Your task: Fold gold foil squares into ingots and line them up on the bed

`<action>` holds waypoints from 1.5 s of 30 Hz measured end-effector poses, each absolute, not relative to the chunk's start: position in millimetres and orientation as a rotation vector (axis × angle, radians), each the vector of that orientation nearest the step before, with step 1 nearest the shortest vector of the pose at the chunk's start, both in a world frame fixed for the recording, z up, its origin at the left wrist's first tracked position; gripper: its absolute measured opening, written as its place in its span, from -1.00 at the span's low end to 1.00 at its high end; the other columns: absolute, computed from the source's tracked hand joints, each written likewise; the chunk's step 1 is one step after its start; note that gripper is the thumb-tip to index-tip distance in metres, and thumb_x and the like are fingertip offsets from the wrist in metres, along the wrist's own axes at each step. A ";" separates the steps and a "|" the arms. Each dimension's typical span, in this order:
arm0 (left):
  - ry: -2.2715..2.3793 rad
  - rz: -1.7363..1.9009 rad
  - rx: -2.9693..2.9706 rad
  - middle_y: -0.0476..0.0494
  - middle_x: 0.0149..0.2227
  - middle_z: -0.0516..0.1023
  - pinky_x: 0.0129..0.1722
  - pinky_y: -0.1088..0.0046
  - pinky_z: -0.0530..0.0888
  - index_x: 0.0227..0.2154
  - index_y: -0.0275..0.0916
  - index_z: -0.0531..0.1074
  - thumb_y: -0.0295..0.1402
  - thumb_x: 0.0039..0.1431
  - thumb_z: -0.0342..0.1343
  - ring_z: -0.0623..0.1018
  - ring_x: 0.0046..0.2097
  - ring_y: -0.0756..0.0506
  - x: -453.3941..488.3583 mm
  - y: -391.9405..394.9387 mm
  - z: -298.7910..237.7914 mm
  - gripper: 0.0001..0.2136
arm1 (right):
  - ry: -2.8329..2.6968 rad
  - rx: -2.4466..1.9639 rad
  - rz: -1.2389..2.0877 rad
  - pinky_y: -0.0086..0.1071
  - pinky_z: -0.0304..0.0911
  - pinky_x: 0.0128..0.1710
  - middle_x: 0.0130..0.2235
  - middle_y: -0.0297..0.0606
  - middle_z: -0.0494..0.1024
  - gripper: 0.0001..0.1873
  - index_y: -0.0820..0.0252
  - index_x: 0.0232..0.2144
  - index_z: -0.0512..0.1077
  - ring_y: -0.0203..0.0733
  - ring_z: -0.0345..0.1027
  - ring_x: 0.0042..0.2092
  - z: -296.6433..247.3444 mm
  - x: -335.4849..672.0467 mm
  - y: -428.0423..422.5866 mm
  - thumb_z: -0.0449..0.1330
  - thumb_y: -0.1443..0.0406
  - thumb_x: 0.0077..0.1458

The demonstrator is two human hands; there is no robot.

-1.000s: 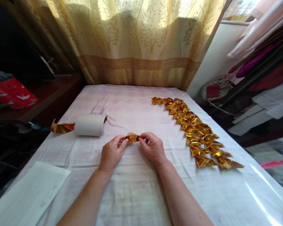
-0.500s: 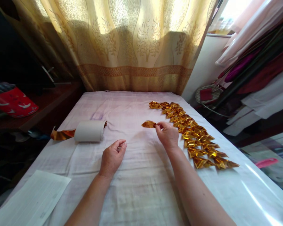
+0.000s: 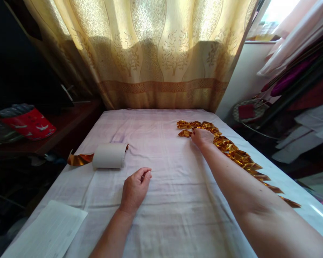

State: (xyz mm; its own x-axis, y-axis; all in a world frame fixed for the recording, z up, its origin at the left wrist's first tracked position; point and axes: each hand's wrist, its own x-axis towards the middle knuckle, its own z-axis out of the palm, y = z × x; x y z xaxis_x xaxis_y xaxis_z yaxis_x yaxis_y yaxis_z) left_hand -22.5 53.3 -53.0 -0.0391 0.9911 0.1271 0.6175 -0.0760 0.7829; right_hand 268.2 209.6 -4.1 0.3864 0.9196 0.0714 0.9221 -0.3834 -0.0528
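In front of a gold patterned fabric curtain (image 3: 150,71), on a pale lilac cloth-covered tabletop (image 3: 172,218), a folded, shiny gold-foil piece (image 3: 185,133) is pinched by the right hand (image 3: 202,137) beside rows of similar foil pieces (image 3: 239,156) (the left hand (image 3: 135,188) is held curled, fingertips against thumb).

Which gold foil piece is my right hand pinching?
The gold foil piece just in front of the back-left one; it alone is pinched by your right hand.
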 end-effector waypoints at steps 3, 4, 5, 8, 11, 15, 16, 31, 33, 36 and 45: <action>1.696 0.968 1.736 -0.01 -0.39 0.67 -0.34 0.48 0.46 -0.26 -0.12 0.57 -0.15 0.16 -0.02 0.63 -0.36 -0.06 -22.5 53.1 -54.6 -0.70 | -1.683 -2.578 -0.050 -0.21 0.35 -0.08 -0.05 0.09 0.59 -0.65 0.24 -0.09 0.59 0.07 0.48 -0.01 -4.3 270.7 219.8 0.09 0.26 0.19; 1.697 0.970 1.738 -0.01 -0.39 0.67 -0.34 0.48 0.46 -0.26 -0.12 0.57 -0.16 0.16 -0.02 0.63 -0.35 -0.06 -22.5 52.9 -54.8 -0.71 | -1.678 -2.585 -0.053 -0.21 0.35 -0.08 -0.05 0.10 0.59 -0.65 0.25 -0.09 0.58 0.07 0.48 0.00 -4.1 271.8 222.8 0.09 0.27 0.19; 1.699 0.971 1.741 -0.01 -0.40 0.67 -0.34 0.48 0.46 -0.26 -0.12 0.57 -0.16 0.16 -0.02 0.63 -0.35 -0.06 -22.5 52.6 -54.9 -0.71 | -1.673 -2.588 -0.056 -0.22 0.35 -0.07 -0.05 0.11 0.58 -0.65 0.26 -0.08 0.58 0.07 0.48 0.00 -3.8 272.8 225.6 0.09 0.28 0.19; 1.700 0.973 1.751 0.00 -0.40 0.67 -0.36 0.48 0.45 -0.27 -0.12 0.57 -0.16 0.16 -0.02 0.63 -0.37 -0.06 -22.6 51.6 -54.6 -0.71 | -1.663 -2.584 -0.059 -0.23 0.35 -0.08 -0.06 0.13 0.58 -0.66 0.28 -0.09 0.58 0.06 0.49 -0.01 -2.8 274.6 230.9 0.09 0.30 0.19; 1.696 0.973 1.757 0.00 -0.41 0.66 -0.37 0.48 0.45 -0.27 -0.12 0.57 -0.16 0.17 -0.02 0.62 -0.38 -0.06 -23.2 51.4 -54.1 -0.71 | -1.663 -2.550 -0.062 -0.22 0.35 -0.09 -0.08 0.13 0.59 -0.66 0.27 -0.09 0.57 0.05 0.50 -0.02 -2.0 273.6 229.4 0.08 0.32 0.20; 1.688 0.999 1.770 0.00 -0.42 0.66 -0.38 0.49 0.46 -0.29 -0.12 0.57 -0.18 0.17 -0.01 0.62 -0.39 -0.05 -23.5 52.8 -55.5 -0.73 | -1.676 -2.453 -0.076 -0.19 0.34 -0.10 -0.11 0.06 0.61 -0.65 0.18 -0.06 0.56 0.05 0.51 -0.06 -3.2 264.6 214.1 0.05 0.28 0.23; 1.681 1.018 1.776 0.01 -0.43 0.66 -0.40 0.50 0.46 -0.29 -0.12 0.57 -0.19 0.17 0.00 0.62 -0.41 -0.04 -23.3 53.1 -56.2 -0.74 | -1.685 -2.421 -0.075 -0.19 0.34 -0.10 -0.12 0.04 0.61 -0.65 0.16 -0.06 0.56 0.04 0.51 -0.08 -4.9 260.1 208.2 0.04 0.27 0.23; 2.317 1.559 2.006 -0.58 0.19 0.32 0.21 -0.04 0.26 0.13 -0.40 0.34 -0.11 0.24 0.06 0.30 0.26 -0.39 -79.1 79.5 -58.8 -0.48 | -1.918 -1.667 0.097 -0.30 0.30 0.02 -0.12 -0.25 0.63 -0.77 0.07 -0.31 0.62 -0.13 0.45 -0.06 -73.1 172.8 99.7 0.15 0.37 0.13; 2.473 1.320 1.972 -0.65 0.30 0.14 0.23 -0.19 0.14 0.20 -0.43 0.27 -0.13 0.22 0.10 0.13 0.35 -0.48 -85.6 80.3 -62.0 -0.41 | -1.901 -1.634 0.098 -0.28 0.31 0.03 -0.12 -0.25 0.63 -0.77 0.07 -0.31 0.61 -0.12 0.45 -0.07 -76.3 173.9 94.2 0.15 0.37 0.12; 2.546 1.048 1.935 -0.66 0.35 0.02 0.22 -0.27 0.09 0.22 -0.42 0.24 -0.17 0.24 0.10 0.03 0.38 -0.51 -85.8 77.5 -63.1 -0.42 | -1.884 -1.602 0.102 -0.26 0.31 0.04 -0.13 -0.24 0.63 -0.78 0.09 -0.32 0.61 -0.11 0.45 -0.08 -78.9 175.1 90.2 0.15 0.36 0.11; 2.439 1.050 2.121 -0.54 0.25 0.31 0.23 -0.32 0.02 0.14 -0.35 0.37 -0.31 0.28 -0.01 0.29 0.28 -0.45 -85.0 78.0 -65.6 -0.58 | -1.868 -1.560 0.135 -0.20 0.32 0.04 -0.14 -0.19 0.63 -0.77 0.11 -0.32 0.62 -0.08 0.45 -0.08 -76.9 174.6 87.4 0.13 0.35 0.13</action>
